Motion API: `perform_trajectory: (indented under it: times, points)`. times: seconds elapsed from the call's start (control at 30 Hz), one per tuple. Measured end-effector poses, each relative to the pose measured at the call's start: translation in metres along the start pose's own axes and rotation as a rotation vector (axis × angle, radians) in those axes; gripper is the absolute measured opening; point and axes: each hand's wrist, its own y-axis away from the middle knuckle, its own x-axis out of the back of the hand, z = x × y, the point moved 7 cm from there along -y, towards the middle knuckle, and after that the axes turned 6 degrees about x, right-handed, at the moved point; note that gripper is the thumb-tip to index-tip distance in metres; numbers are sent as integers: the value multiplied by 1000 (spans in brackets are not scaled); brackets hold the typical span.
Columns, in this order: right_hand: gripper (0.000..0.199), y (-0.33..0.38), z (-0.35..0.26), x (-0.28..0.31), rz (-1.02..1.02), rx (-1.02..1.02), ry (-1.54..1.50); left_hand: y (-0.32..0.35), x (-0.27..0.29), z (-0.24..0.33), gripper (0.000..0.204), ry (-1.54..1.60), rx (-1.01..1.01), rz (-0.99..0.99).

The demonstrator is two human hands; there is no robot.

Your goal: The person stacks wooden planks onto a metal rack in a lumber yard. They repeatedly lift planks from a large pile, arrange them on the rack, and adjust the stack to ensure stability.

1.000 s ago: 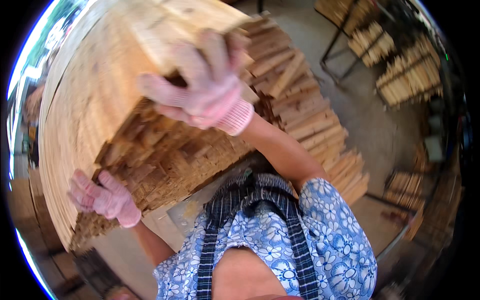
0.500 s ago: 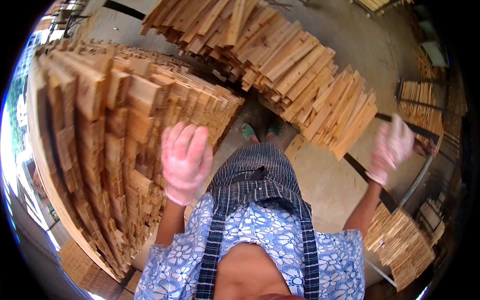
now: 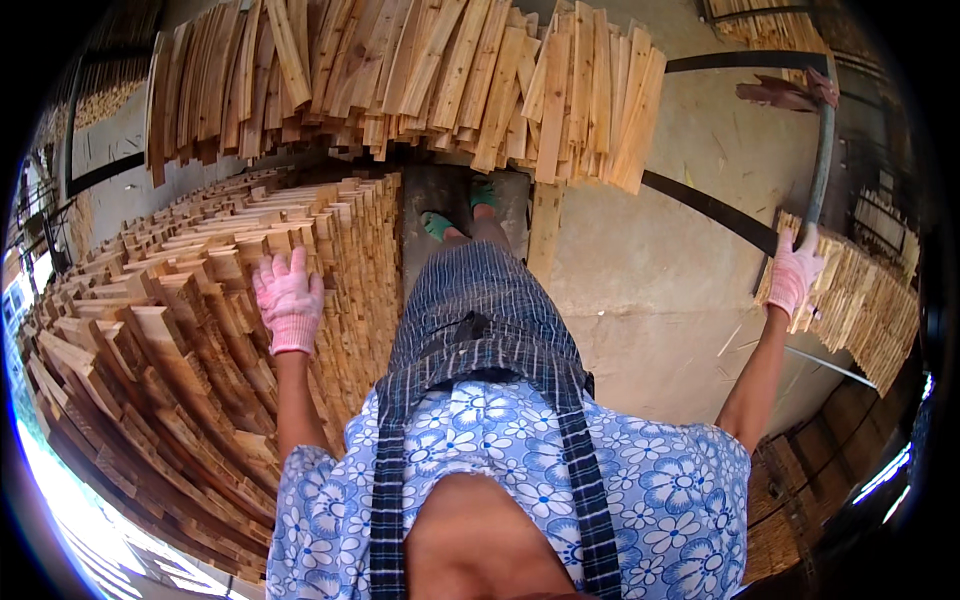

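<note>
My left hand, in a pink and white knit glove, is open with its fingers spread. It is over the edge of a large stack of wooden strips at my left; whether it touches the wood I cannot tell. Out to the right, my right hand, gloved the same way, is at the near end of a grey metal pole. Its fingers look closed around that end, though they partly hide it. A reddish-brown cloth hangs at the pole's far end.
Ahead of my feet lies a long row of loose boards. Another wood stack stands beside my right hand. A dark strip crosses the concrete floor. My green sandals are between the left stack and the floor.
My view has turned, so the board row now lies straight ahead. My right hand has come to the pole's near end. My left hand has its fingers spread wider over the stack.
</note>
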Motion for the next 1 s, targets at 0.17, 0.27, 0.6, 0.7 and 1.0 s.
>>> perform_trajectory:
  times: [0.17,0.27,0.6,0.7,1.0]
  points:
    - [71,-13,44,-21,-112,-85,-164,7,-11,6,50,-126,-75,-14]
    - [77,-31,49,-45,-44,15,-316,-2,-4,30,52,-129,54,-89]
    - [72,-49,24,-20,6,90,-220,-11,-82,179,54,708,-238,-490]
    - [61,-47,18,-12,72,142,-202,-4,-89,204,50,383,-270,-495]
    - [49,-61,10,-6,321,443,-326,-133,-64,318,37,296,-482,72]
